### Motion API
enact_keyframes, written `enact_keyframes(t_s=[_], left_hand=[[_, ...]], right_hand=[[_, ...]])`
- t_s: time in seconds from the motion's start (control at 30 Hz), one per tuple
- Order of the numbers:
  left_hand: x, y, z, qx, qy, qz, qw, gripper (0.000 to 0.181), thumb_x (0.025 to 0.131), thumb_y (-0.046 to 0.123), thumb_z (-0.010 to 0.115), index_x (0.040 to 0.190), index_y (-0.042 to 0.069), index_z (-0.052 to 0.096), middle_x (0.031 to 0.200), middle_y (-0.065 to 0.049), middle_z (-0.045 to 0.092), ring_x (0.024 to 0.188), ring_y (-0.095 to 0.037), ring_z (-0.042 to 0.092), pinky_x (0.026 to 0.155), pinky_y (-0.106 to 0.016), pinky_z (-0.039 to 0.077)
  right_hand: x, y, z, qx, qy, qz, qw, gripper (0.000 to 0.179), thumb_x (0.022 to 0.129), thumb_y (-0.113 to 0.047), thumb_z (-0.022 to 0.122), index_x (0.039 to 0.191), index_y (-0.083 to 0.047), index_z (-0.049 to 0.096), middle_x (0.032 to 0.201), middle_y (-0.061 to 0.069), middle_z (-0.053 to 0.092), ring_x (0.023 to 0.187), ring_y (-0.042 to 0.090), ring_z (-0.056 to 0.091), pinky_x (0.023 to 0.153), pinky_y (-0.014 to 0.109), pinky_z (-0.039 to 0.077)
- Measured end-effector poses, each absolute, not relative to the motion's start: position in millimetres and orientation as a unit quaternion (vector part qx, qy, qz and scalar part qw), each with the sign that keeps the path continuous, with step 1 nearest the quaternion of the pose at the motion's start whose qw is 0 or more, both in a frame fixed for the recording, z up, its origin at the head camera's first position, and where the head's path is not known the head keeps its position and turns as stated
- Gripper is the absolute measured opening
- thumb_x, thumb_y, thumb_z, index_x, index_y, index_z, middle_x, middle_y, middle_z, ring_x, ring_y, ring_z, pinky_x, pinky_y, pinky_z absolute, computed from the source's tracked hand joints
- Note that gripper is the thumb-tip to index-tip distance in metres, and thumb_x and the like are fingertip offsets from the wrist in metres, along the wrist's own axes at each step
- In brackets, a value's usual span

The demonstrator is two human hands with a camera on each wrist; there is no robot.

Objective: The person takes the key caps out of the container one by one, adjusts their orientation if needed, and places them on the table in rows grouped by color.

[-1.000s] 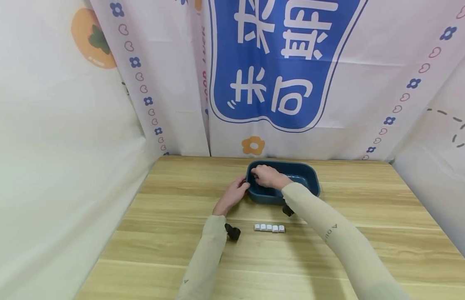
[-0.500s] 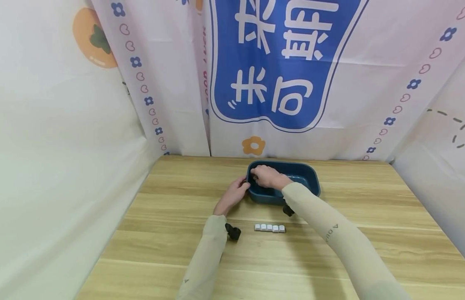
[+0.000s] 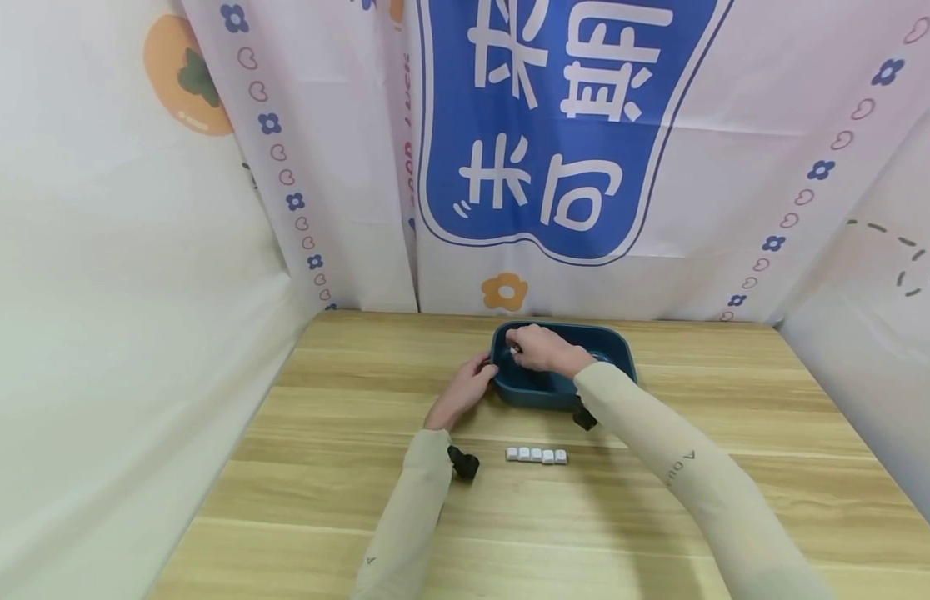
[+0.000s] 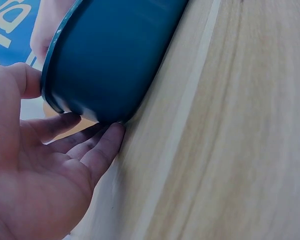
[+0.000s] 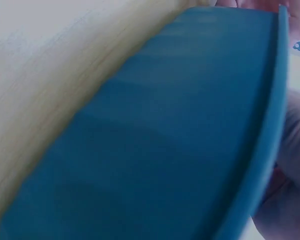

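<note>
A dark blue plastic basin [image 3: 566, 398] stands near the back of the table. My left hand [image 3: 462, 392] grips its left end; in the left wrist view the thumb lies at the rim and the fingers [image 4: 105, 150] press the outer wall low down. My right hand [image 3: 542, 348] reaches over the front rim into the basin, fingers curled. At its fingertips shows a small white keycap-like piece [image 3: 514, 350], mostly hidden. The right wrist view is filled by the basin's outer wall [image 5: 155, 125]. In front of the basin lies a row of several white keycaps [image 3: 536, 455].
The wood-grain table [image 3: 300, 475] reaches back to a printed cloth curtain [image 3: 367, 250]. White cloth walls stand on the left and right. Black wrist camera mounts [image 3: 463, 462] sit at both sleeves, the right one close to the basin's front wall.
My right hand has shifted slightly up and to the right inside the basin, and a white bit at its fingertips has come into sight. The left hand keeps its grip.
</note>
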State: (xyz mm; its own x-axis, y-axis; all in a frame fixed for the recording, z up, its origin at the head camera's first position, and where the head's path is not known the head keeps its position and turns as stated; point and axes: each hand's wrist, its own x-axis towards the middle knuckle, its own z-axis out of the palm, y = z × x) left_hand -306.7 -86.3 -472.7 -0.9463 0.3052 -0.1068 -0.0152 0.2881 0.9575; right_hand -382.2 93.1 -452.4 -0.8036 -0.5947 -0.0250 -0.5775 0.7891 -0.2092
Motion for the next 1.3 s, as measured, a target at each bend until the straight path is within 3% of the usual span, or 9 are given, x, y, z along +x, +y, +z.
enact_keyframes(t_s=[0.33, 0.57, 0.9, 1.3], left_hand=[[-319, -86, -496, 0.086, 0.800, 0.583, 0.114, 0.048, 0.097, 0.030, 0.042, 0.142, 0.015, 0.038, 0.138, -0.006, 0.046, 0.121, -0.019, 0.047, 0.100, -0.038, 0.041], [-320, -85, -500, 0.082, 0.806, 0.577, 0.100, 0.049, 0.096, 0.032, 0.043, 0.141, 0.015, 0.039, 0.137, -0.005, 0.047, 0.121, -0.018, 0.047, 0.100, -0.039, 0.041], [-321, -86, -500, 0.080, 0.802, 0.584, 0.101, 0.050, 0.096, 0.029, 0.044, 0.141, 0.009, 0.038, 0.138, -0.009, 0.046, 0.120, -0.020, 0.048, 0.098, -0.039, 0.044], [-320, -86, -499, 0.080, 0.811, 0.572, 0.095, 0.050, 0.095, 0.030, 0.044, 0.141, 0.011, 0.039, 0.138, -0.007, 0.046, 0.121, -0.019, 0.048, 0.098, -0.039, 0.043]], right_hand=[[-376, 97, -436, -0.317, 0.942, -0.107, 0.031, 0.017, 0.089, -0.017, 0.059, 0.103, -0.009, 0.060, 0.080, -0.002, 0.058, 0.065, 0.013, 0.052, 0.062, 0.027, 0.046], [-371, 105, -430, -0.328, 0.936, -0.128, 0.009, 0.014, 0.089, -0.018, 0.059, 0.100, -0.009, 0.061, 0.074, -0.003, 0.057, 0.060, 0.013, 0.051, 0.058, 0.026, 0.044], [-360, 116, -420, -0.326, 0.933, -0.154, -0.014, 0.015, 0.090, -0.022, 0.058, 0.099, -0.010, 0.061, 0.078, -0.003, 0.059, 0.062, 0.012, 0.053, 0.060, 0.027, 0.047], [-347, 124, -417, -0.341, 0.923, -0.173, -0.040, 0.015, 0.089, -0.020, 0.060, 0.100, -0.011, 0.060, 0.085, -0.004, 0.063, 0.064, 0.007, 0.055, 0.063, 0.026, 0.050]])
